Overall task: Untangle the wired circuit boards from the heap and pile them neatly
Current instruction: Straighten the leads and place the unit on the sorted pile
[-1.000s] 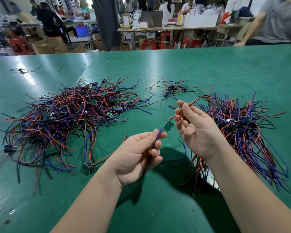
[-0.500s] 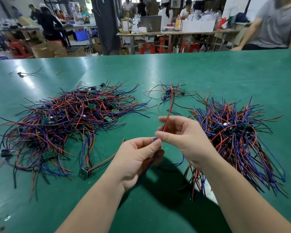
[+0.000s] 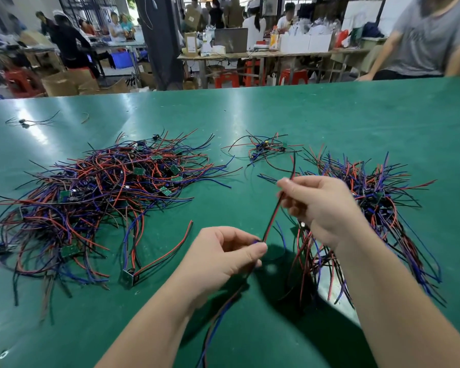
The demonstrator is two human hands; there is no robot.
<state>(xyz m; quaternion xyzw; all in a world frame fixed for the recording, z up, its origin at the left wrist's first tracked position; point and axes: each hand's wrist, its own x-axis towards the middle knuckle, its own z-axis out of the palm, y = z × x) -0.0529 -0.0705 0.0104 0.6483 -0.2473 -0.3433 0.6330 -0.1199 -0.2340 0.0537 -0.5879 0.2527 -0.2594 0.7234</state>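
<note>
Left hand (image 3: 218, 258) and right hand (image 3: 322, 205) both pinch the red-black wires (image 3: 273, 216), slanting upward between them; the neat pile (image 3: 375, 200) lies right of the wires.

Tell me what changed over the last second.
The small green board seen between the hands a second ago is now out of sight. The left hand and right hand first closed together, then drew apart, and now pinch a red-and-black wire pair stretched between them. The tangled heap, the sorted pile and the small cluster stayed put.
</note>
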